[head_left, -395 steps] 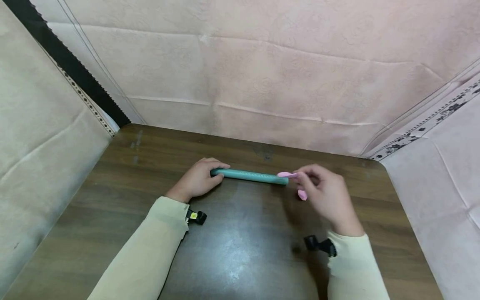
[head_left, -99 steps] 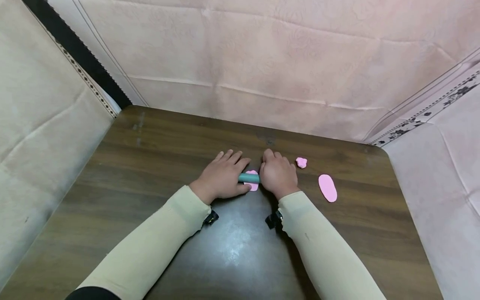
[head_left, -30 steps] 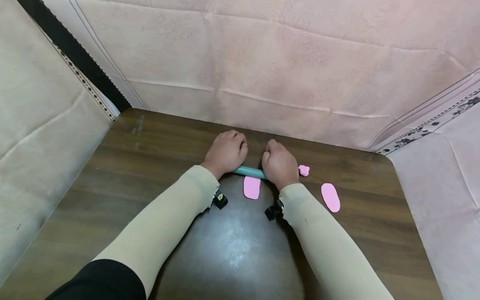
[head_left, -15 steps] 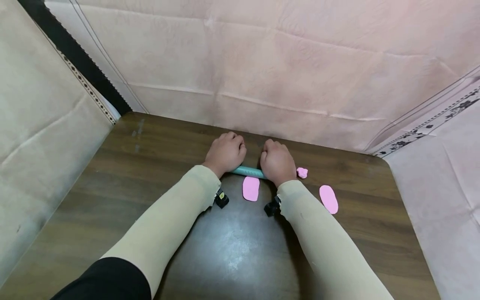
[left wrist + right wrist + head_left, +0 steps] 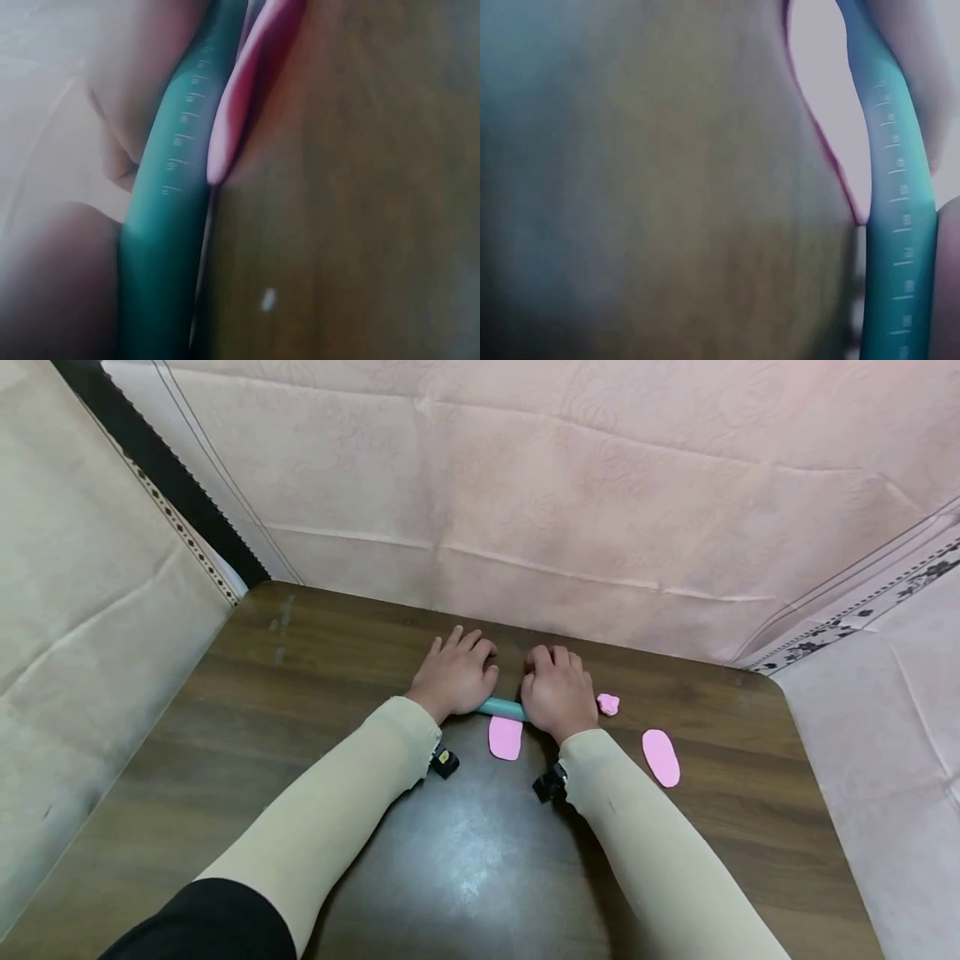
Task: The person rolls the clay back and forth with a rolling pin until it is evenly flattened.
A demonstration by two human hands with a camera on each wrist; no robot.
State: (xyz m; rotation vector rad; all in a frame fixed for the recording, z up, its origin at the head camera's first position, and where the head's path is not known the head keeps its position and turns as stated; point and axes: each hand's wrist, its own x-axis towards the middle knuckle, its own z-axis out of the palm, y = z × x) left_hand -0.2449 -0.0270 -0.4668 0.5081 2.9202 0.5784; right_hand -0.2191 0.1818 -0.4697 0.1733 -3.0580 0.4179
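A teal roller (image 5: 501, 707) with scale marks lies across the dark wooden table (image 5: 300, 735). My left hand (image 5: 453, 677) presses on its left end with fingers stretched forward. Over the right end rests my right hand (image 5: 555, 693), fingers loosely extended. A flattened pink clay piece (image 5: 505, 737) lies just in front of the roller, its far edge touching it. In the left wrist view the roller (image 5: 172, 225) sits against the clay's edge (image 5: 255, 82). The right wrist view shows the roller (image 5: 896, 210) beside the clay (image 5: 821, 112).
A small pink clay lump (image 5: 608, 704) sits just right of my right hand. A flat pink oval (image 5: 661, 757) lies further right. Pink and beige cloth walls close in the table at the back and both sides.
Both hands' fingers have uncurled and stretched forward over the roller. The roller has come slightly back toward me, up to the far edge of the flat clay piece.
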